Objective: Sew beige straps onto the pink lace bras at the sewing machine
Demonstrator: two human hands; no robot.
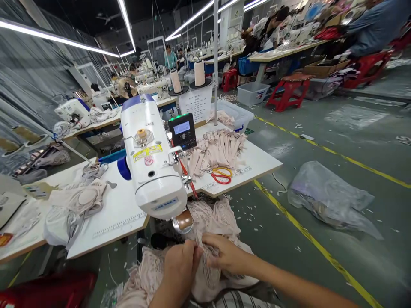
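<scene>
In my lap lies a pile of pale pink lace bras (213,216). My left hand (181,267) is closed in a pinch on the edge of a bra just below the sewing machine's end. Close beside it, my right hand (224,254) has its thumb and fingers curled on the same pale fabric. The exact spot between the fingertips is hidden. Right in front stands a white sewing machine (152,154) with a lit control panel (182,130). Red-and-yellow-handled scissors (221,174) rest on its white table (260,160) near a heap of pale strips (218,149).
More bras (78,199) lie on the left table part. Two thread cones (199,73) stand behind the machine. A plastic bag (324,196) and scraps are on the floor at right. Red stools (290,92), a clear bin (252,93) and people at other machines are farther back.
</scene>
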